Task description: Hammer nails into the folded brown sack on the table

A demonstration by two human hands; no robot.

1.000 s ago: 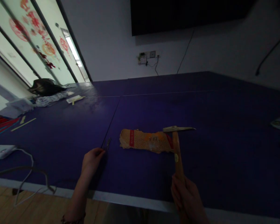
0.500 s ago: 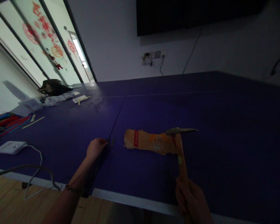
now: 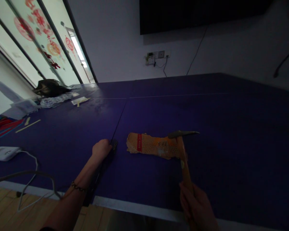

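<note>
My right hand (image 3: 196,203) is wrapped around the wooden handle of a hammer (image 3: 185,165). The hammer's dark metal head lies over the right end of a torn strip of cardboard (image 3: 149,146) with a red printed band. Several thin nails (image 3: 162,143) show on the cardboard's middle, beside a shiny patch. To the left of the cardboard, my left hand (image 3: 102,149) rests on the table with its fingers closed together. A small group of loose nails (image 3: 115,145) lies right at its fingertips. Whatever those fingers pinch is hidden.
The dark blue table (image 3: 144,112) has a seam running away from me. A white power adapter (image 3: 4,153) with a cable lies at the left, with coloured strips (image 3: 7,126) beyond it. Further back are a dark bag (image 3: 50,87) and a small white pad (image 3: 79,100).
My left hand has shifted slightly right and forward, closer to the loose nails, and its fingers are more tucked in. The hammer stays in my right hand; the view has turned slightly.
</note>
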